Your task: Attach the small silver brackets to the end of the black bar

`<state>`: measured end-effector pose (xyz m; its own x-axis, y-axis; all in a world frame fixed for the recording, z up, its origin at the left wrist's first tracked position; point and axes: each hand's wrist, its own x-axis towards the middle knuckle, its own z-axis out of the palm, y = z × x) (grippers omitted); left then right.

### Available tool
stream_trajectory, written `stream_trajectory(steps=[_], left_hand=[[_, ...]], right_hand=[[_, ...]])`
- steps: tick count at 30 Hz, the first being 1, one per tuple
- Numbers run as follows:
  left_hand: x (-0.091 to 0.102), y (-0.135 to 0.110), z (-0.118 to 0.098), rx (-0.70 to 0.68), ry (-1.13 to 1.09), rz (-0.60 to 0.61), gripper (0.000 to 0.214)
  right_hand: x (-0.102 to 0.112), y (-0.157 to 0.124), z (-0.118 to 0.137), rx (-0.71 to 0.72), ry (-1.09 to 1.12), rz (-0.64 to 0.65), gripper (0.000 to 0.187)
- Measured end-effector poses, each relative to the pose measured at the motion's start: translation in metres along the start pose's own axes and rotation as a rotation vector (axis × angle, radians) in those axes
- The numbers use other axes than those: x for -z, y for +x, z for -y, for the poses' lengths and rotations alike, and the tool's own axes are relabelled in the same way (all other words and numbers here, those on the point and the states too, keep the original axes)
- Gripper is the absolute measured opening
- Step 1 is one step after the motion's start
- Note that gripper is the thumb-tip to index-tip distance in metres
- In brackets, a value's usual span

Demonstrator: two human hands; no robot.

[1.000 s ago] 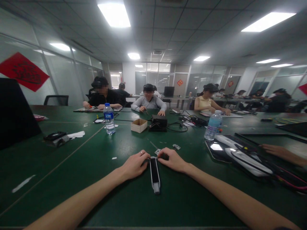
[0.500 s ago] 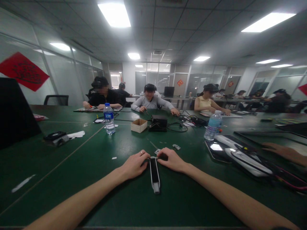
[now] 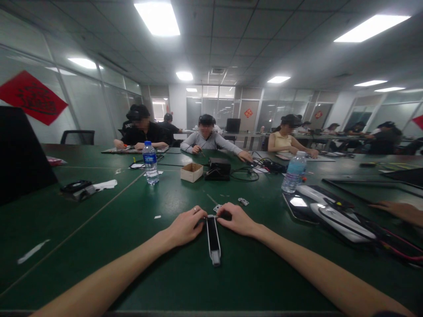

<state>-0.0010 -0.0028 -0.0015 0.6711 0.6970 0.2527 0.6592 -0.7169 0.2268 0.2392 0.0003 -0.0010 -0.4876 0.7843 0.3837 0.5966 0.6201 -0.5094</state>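
The slim handheld device (image 3: 213, 237) is lying flat on the green table (image 3: 158, 281), midway along its near edge; its dark face is pointing up and its pale grey end is pointing toward that edge. Your left hand (image 3: 187, 225) is bending its fingers at the device's far left corner, with thumb and index close together. Your right hand (image 3: 238, 220) is curling at the far right corner, leaving a rounded gap behind the fingertips. Whether either hand is pinching the rim or only touching it, you cannot tell.

For good control, it is worth keeping both forearms resting on the table and pressing evenly from both sides, so that the free near end is not swinging. Heavy pressure could be marking the face.

Two small perforated plates are lying beyond your hands, toward the far edge: one plate (image 3: 217, 208) just beside your right fingertips, where a sweep could be catching it, the other plate (image 3: 243, 201) farther right. The cardboard box (image 3: 191, 173) and black boxy unit (image 3: 218, 169) are standing nearer the far edge, well apart. Toward the right edge, white housings (image 3: 340, 220) and a co-worker's hand (image 3: 398, 211) are limiting side room.
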Motion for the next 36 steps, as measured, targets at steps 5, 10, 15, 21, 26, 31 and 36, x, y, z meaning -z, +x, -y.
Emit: stream_trajectory(steps=[5, 10, 15, 21, 26, 31, 36], left_hand=[[0.0003, 0.0002, -0.0003, -0.004, 0.002, -0.004, 0.024], [0.0015, 0.0007, -0.0012, 0.001, 0.015, 0.006, 0.023], [-0.0006, 0.0011, 0.0004, -0.016, 0.02, -0.003, 0.022], [-0.0017, 0.0006, 0.0014, -0.017, 0.001, -0.008, 0.023], [0.0003, 0.0008, -0.0007, 0.005, 0.01, 0.007, 0.024], [0.0016, 0.0007, -0.0018, 0.008, 0.01, 0.003, 0.024], [0.0032, -0.0004, -0.0024, -0.004, 0.012, 0.001, 0.024]], right_hand=[[0.0002, -0.0002, 0.0027, -0.015, 0.017, 0.008, 0.011], [-0.0003, 0.0006, 0.0031, -0.007, 0.037, 0.007, 0.012], [-0.0009, 0.0014, 0.0023, 0.02, -0.006, 0.003, 0.007], [-0.0015, 0.001, 0.0012, 0.041, -0.02, -0.001, 0.006], [-0.0002, 0.0008, 0.0029, 0.027, -0.015, 0.001, 0.007], [0.0009, 0.0005, 0.0051, 0.011, -0.014, 0.018, 0.009], [0.0067, -0.0005, 0.0023, 0.017, -0.014, 0.02, 0.018]])
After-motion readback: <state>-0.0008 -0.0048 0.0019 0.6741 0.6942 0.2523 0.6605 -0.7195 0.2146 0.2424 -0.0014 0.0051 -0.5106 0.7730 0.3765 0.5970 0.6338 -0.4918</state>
